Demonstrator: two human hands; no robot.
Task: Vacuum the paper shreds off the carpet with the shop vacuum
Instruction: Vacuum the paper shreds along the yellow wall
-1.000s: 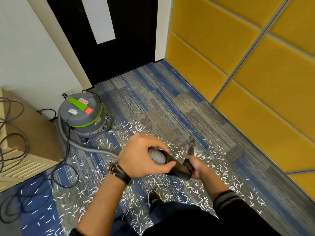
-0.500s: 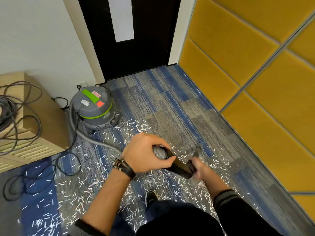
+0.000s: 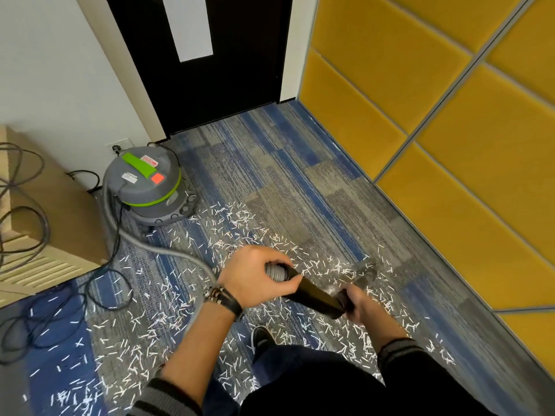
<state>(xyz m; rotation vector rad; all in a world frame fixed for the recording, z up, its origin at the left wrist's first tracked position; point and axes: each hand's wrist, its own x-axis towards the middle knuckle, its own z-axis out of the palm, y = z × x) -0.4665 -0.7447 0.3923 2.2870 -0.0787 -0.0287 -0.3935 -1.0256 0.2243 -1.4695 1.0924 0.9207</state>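
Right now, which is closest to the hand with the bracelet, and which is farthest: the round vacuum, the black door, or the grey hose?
1. Grey hose: nearest, its end is gripped in the left hand.
2. Shop vacuum: on the carpet, ahead and to the left.
3. Black door: farthest, straight ahead beyond the vacuum.
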